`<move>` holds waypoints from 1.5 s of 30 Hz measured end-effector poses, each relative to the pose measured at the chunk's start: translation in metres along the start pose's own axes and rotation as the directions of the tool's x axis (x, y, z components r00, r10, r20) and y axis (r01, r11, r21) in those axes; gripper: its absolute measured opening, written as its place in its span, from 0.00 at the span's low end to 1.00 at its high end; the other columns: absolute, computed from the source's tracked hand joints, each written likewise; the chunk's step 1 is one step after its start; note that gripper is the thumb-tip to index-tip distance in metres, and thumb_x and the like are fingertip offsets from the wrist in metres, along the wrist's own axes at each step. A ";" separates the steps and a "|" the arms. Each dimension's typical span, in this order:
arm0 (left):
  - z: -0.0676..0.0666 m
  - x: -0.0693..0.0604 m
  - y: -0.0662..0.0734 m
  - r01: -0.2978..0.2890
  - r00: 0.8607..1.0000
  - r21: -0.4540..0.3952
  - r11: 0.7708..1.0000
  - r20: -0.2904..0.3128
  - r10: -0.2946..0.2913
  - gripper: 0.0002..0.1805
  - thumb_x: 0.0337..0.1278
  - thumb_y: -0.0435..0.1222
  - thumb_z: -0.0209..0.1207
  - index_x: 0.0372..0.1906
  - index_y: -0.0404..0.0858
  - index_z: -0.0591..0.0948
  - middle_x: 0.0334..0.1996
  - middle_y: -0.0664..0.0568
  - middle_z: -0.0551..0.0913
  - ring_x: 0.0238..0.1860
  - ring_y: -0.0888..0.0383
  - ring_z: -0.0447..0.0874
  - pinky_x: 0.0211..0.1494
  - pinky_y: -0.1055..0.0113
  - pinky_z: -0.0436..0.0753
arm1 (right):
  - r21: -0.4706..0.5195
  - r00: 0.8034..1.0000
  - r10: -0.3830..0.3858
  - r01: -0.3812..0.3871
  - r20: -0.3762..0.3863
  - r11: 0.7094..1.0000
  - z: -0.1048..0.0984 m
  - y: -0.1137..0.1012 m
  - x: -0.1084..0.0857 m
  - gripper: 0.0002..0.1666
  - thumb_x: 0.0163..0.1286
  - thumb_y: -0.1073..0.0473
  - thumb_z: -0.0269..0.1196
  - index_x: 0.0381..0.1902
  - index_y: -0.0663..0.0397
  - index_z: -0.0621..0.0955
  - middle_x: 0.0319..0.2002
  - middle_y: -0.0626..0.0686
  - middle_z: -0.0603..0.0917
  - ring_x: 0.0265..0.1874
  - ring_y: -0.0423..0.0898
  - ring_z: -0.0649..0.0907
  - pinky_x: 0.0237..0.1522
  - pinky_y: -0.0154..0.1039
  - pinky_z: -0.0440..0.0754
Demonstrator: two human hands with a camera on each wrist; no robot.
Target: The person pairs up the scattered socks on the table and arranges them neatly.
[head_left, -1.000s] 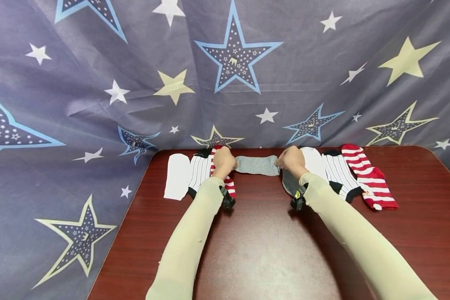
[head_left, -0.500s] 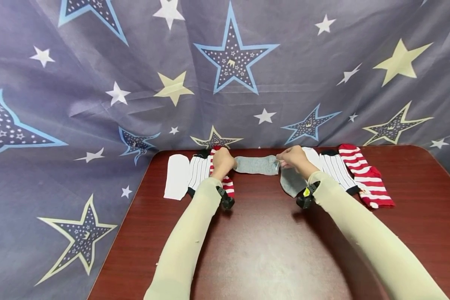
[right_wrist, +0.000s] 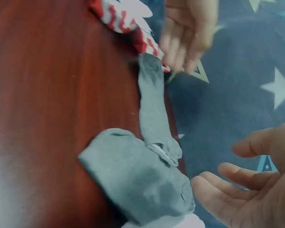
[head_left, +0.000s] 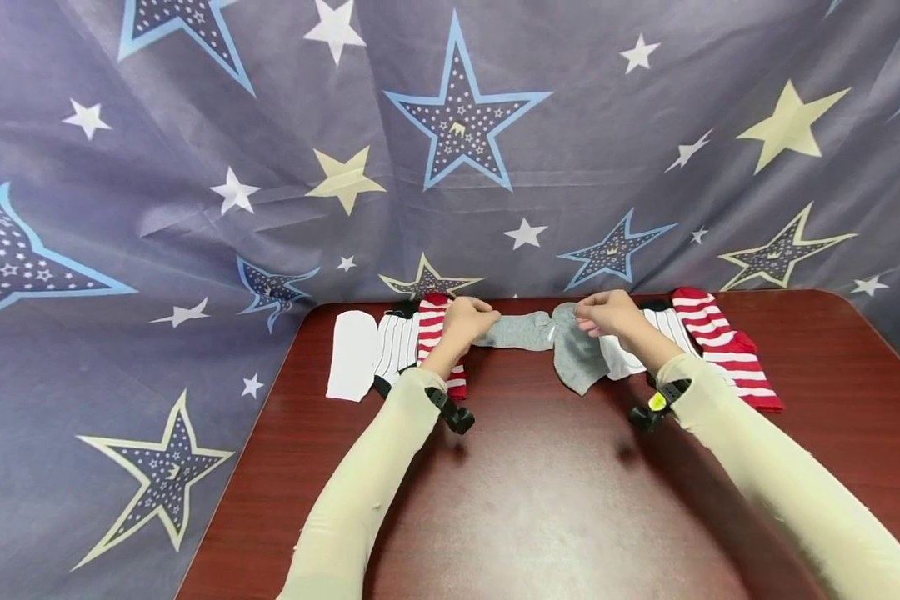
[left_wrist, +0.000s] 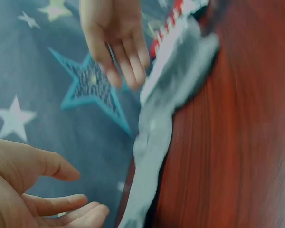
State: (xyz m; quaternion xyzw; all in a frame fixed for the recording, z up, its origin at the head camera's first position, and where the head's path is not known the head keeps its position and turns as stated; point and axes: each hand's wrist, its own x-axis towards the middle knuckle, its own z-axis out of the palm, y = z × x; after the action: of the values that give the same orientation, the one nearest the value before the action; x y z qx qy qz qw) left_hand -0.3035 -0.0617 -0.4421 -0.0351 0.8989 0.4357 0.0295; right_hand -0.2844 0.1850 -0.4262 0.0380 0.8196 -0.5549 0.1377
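A narrow grey sock (head_left: 521, 332) lies crosswise along the back of the table, and its right end meets a wider grey sock (head_left: 579, 360). My left hand (head_left: 468, 322) hovers by the narrow sock's left end, and its thumb and fingers stand apart in the left wrist view. Beyond the other end, my right hand (head_left: 609, 315) is held above the wider sock and a white sock (head_left: 621, 358). In the right wrist view that right hand (right_wrist: 256, 185) has loosely bent, parted fingers holding nothing. Both grey socks lie free of either hand.
Left of the grey socks lie a white sock (head_left: 352, 356), a black-and-white striped sock (head_left: 396, 343) and a red-and-white striped sock (head_left: 431, 333). On the right, another striped sock (head_left: 671, 325) and a red-and-white one (head_left: 723, 346) lie partly behind my arm. A star-patterned cloth (head_left: 270, 217) hangs behind the table.
Both hands have let go of the narrow grey sock and lifted. The right hand has moved rightward, uncovering more of the wider grey sock; the left has shifted slightly right.
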 end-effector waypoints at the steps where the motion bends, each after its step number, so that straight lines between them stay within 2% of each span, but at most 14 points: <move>1: 0.004 -0.003 0.002 0.029 0.998 -0.095 0.995 0.055 -0.024 0.14 0.59 0.36 0.65 0.47 0.32 0.88 0.44 0.41 0.89 0.41 0.50 0.87 0.51 0.62 0.87 | -0.021 1.000 -0.011 0.011 -0.001 1.000 0.001 0.002 -0.003 0.23 0.76 0.61 0.56 0.59 0.76 0.75 0.25 0.38 0.83 0.25 0.30 0.82 0.36 0.28 0.86; 3: 0.014 -0.006 0.003 0.103 0.983 -0.262 0.960 0.177 -0.058 0.15 0.60 0.33 0.63 0.49 0.28 0.85 0.45 0.37 0.89 0.43 0.50 0.88 0.53 0.60 0.88 | -0.058 0.999 -0.033 0.033 0.004 0.998 0.004 0.006 -0.008 0.22 0.76 0.61 0.57 0.58 0.75 0.77 0.30 0.42 0.85 0.28 0.31 0.83 0.37 0.29 0.86; 6: 0.032 -0.004 -0.002 0.212 0.934 -0.399 0.892 0.353 -0.064 0.17 0.58 0.31 0.63 0.51 0.27 0.82 0.45 0.35 0.89 0.44 0.48 0.90 0.52 0.58 0.89 | -0.112 0.998 -0.068 0.069 0.008 0.991 0.008 0.014 -0.017 0.21 0.74 0.62 0.59 0.56 0.75 0.78 0.36 0.50 0.88 0.32 0.34 0.84 0.37 0.30 0.85; 9: 0.047 -0.007 -0.002 0.301 0.880 -0.406 0.863 0.468 -0.087 0.18 0.59 0.32 0.61 0.53 0.28 0.79 0.46 0.37 0.88 0.47 0.48 0.90 0.54 0.60 0.88 | -0.180 0.993 -0.119 0.120 0.017 0.976 0.012 0.021 -0.024 0.19 0.72 0.63 0.61 0.53 0.76 0.80 0.39 0.57 0.88 0.31 0.36 0.82 0.35 0.29 0.83; 13: 0.060 -0.021 0.007 0.397 0.828 -0.382 0.834 0.541 -0.147 0.20 0.66 0.33 0.56 0.60 0.27 0.78 0.56 0.34 0.84 0.55 0.45 0.86 0.63 0.57 0.84 | -0.311 0.975 -0.219 0.217 0.028 0.925 0.015 0.028 -0.034 0.15 0.67 0.63 0.66 0.45 0.72 0.84 0.36 0.60 0.89 0.31 0.37 0.80 0.35 0.30 0.79; 20: 0.067 -0.034 0.018 0.445 0.817 -0.407 0.797 0.549 -0.176 0.23 0.65 0.31 0.53 0.62 0.25 0.77 0.60 0.33 0.81 0.56 0.46 0.85 0.65 0.57 0.82 | -0.537 0.922 -0.377 0.365 0.092 0.761 0.021 0.042 -0.042 0.10 0.60 0.61 0.73 0.36 0.62 0.87 0.31 0.56 0.90 0.33 0.46 0.85 0.39 0.43 0.82; 24: 0.069 -0.035 0.016 0.458 0.818 -0.419 0.784 0.544 -0.187 0.23 0.66 0.32 0.53 0.63 0.25 0.77 0.61 0.34 0.81 0.53 0.48 0.86 0.64 0.58 0.83 | -0.687 0.871 -0.473 0.426 0.134 0.589 0.027 0.048 -0.047 0.14 0.56 0.55 0.76 0.38 0.55 0.87 0.33 0.52 0.89 0.33 0.48 0.86 0.34 0.49 0.83; 30: 0.073 -0.034 0.011 0.456 0.831 -0.419 0.785 0.516 -0.207 0.20 0.66 0.31 0.54 0.59 0.26 0.79 0.58 0.35 0.83 0.47 0.51 0.88 0.60 0.59 0.86 | -0.846 0.687 -0.661 0.513 0.302 0.146 0.034 0.056 -0.056 0.21 0.48 0.51 0.78 0.34 0.54 0.81 0.30 0.52 0.81 0.32 0.53 0.84 0.31 0.50 0.83; 32: 0.074 -0.034 0.011 0.445 0.839 -0.418 0.792 0.503 -0.207 0.19 0.65 0.30 0.54 0.58 0.26 0.79 0.53 0.36 0.86 0.47 0.50 0.89 0.57 0.59 0.87 | -0.856 0.632 -0.687 0.515 0.358 0.028 0.035 0.059 -0.058 0.20 0.47 0.52 0.78 0.32 0.54 0.80 0.29 0.53 0.80 0.31 0.54 0.83 0.32 0.49 0.82; 35: 0.076 -0.033 0.010 0.417 0.854 -0.412 0.810 0.482 -0.195 0.19 0.63 0.29 0.54 0.58 0.27 0.78 0.42 0.41 0.87 0.43 0.51 0.90 0.52 0.61 0.89 | -0.857 0.583 -0.701 0.508 0.412 -0.081 0.036 0.063 -0.060 0.16 0.49 0.56 0.76 0.30 0.56 0.80 0.27 0.53 0.80 0.31 0.54 0.82 0.32 0.47 0.81; 39: 0.081 -0.031 0.004 0.304 0.883 -0.377 0.875 0.457 -0.110 0.17 0.65 0.26 0.55 0.57 0.28 0.81 0.32 0.48 0.85 0.33 0.58 0.87 0.42 0.66 0.89 | -0.861 0.560 -0.704 0.487 0.436 -0.145 0.037 0.068 -0.060 0.09 0.54 0.61 0.71 0.28 0.56 0.81 0.26 0.53 0.80 0.30 0.52 0.82 0.31 0.44 0.79; 42: 0.084 -0.029 -0.001 0.083 0.904 -0.327 0.942 0.422 0.067 0.15 0.62 0.22 0.56 0.53 0.28 0.84 0.34 0.42 0.88 0.31 0.58 0.85 0.37 0.72 0.86 | -0.869 0.566 -0.709 0.476 0.420 -0.135 0.036 0.071 -0.060 0.08 0.55 0.62 0.71 0.28 0.57 0.81 0.26 0.53 0.81 0.30 0.51 0.82 0.30 0.43 0.79; 43: 0.085 -0.028 -0.003 -0.025 0.900 -0.298 0.954 0.410 0.151 0.15 0.60 0.21 0.56 0.51 0.29 0.85 0.35 0.40 0.88 0.32 0.57 0.86 0.36 0.74 0.84 | -0.871 0.571 -0.711 0.476 0.410 -0.119 0.036 0.072 -0.059 0.08 0.55 0.62 0.71 0.28 0.57 0.81 0.26 0.53 0.81 0.30 0.51 0.82 0.29 0.43 0.79; 45: 0.085 -0.026 -0.005 -0.246 0.864 -0.221 0.944 0.392 0.317 0.16 0.57 0.20 0.57 0.48 0.29 0.86 0.38 0.38 0.89 0.35 0.54 0.87 0.37 0.76 0.82 | -0.875 0.588 -0.713 0.479 0.382 -0.073 0.036 0.073 -0.059 0.10 0.55 0.61 0.72 0.28 0.57 0.80 0.26 0.53 0.81 0.29 0.52 0.82 0.28 0.44 0.79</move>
State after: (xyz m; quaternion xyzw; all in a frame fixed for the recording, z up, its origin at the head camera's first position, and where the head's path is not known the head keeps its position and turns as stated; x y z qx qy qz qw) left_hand -0.2753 0.0029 -0.4967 0.1897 0.8276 0.5048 0.1559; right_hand -0.2053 0.1848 -0.4883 -0.3619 0.9063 0.0475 -0.2129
